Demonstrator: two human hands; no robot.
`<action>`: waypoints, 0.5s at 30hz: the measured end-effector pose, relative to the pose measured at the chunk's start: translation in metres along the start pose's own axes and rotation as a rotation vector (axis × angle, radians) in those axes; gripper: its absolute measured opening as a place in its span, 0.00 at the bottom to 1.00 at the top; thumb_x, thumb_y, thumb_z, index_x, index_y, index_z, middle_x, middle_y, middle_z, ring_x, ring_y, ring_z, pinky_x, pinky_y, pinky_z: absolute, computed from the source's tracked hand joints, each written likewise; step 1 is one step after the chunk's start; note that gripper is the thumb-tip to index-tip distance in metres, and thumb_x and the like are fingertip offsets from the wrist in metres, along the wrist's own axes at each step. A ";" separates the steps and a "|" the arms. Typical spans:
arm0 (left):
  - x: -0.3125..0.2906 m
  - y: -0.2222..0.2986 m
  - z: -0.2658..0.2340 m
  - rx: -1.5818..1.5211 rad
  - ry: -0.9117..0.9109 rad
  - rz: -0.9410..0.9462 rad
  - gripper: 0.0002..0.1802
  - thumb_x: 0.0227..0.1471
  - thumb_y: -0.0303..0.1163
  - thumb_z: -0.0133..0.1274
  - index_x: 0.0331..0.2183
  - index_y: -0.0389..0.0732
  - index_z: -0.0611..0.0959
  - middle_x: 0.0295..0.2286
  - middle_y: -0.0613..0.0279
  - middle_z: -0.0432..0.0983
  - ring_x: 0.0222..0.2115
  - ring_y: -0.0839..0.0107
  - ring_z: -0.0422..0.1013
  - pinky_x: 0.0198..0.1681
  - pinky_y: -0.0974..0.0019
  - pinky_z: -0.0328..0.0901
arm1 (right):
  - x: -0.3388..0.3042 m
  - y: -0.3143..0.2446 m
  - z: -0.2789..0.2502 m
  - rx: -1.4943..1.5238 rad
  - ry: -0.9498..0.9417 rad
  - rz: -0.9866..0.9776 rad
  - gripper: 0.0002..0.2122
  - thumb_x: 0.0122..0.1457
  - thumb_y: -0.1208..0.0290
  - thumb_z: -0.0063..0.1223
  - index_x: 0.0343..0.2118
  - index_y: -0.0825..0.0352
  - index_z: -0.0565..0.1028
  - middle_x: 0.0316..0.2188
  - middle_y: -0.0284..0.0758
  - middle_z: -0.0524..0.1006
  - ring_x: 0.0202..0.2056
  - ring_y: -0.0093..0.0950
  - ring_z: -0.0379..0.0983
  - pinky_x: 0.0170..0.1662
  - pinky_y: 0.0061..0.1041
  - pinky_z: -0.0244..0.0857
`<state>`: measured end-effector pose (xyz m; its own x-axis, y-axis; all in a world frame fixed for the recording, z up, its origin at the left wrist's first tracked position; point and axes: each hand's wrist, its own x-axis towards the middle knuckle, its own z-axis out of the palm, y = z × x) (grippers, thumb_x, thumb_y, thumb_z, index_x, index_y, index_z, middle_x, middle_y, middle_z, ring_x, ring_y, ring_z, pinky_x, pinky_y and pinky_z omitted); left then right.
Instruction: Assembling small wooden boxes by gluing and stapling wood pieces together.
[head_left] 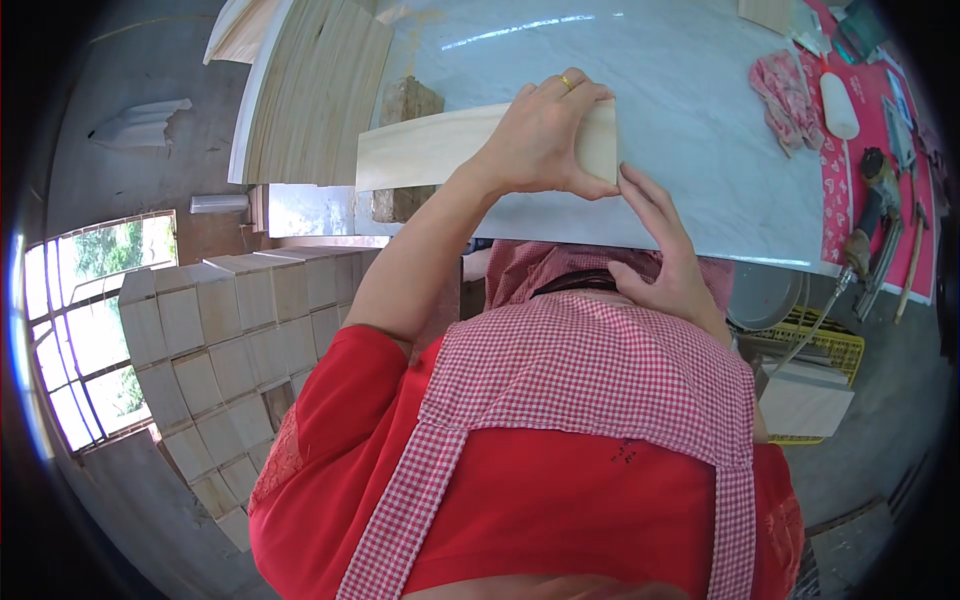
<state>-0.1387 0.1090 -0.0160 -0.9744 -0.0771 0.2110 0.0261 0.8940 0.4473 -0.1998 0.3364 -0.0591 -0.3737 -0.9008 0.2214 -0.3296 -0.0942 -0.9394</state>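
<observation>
The left hand (545, 140) held the wooden board (430, 148) in its grip at twelve o'clock, over the tabletop (730, 200); the right hand (672, 262) had a wide grip, fingertips (629, 174) at the board's three-o'clock end.

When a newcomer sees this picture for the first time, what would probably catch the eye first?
Probably the red shirt and checked apron, filling the lower middle. Above them, the fingers of the left hand grip a pale board over the table, with the right hand at the board's right end. At the left, stacked wooden pieces stand near a bright window.
</observation>
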 end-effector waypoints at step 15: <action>0.005 -0.004 -0.001 -0.038 -0.039 -0.006 0.45 0.21 0.45 0.71 0.45 0.36 0.75 0.39 0.50 0.71 0.41 0.50 0.69 0.47 0.52 0.63 | -0.038 0.056 -0.190 -0.963 0.795 0.319 0.09 0.57 0.68 0.57 0.36 0.69 0.75 0.31 0.40 0.76 0.36 0.37 0.73 0.42 0.32 0.67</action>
<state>-0.1437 0.1051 -0.0161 -0.9825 -0.0649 0.1744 0.0276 0.8760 0.4814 -0.3688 0.4455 -0.0708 -0.8529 -0.2968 0.4296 -0.4955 0.7193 -0.4869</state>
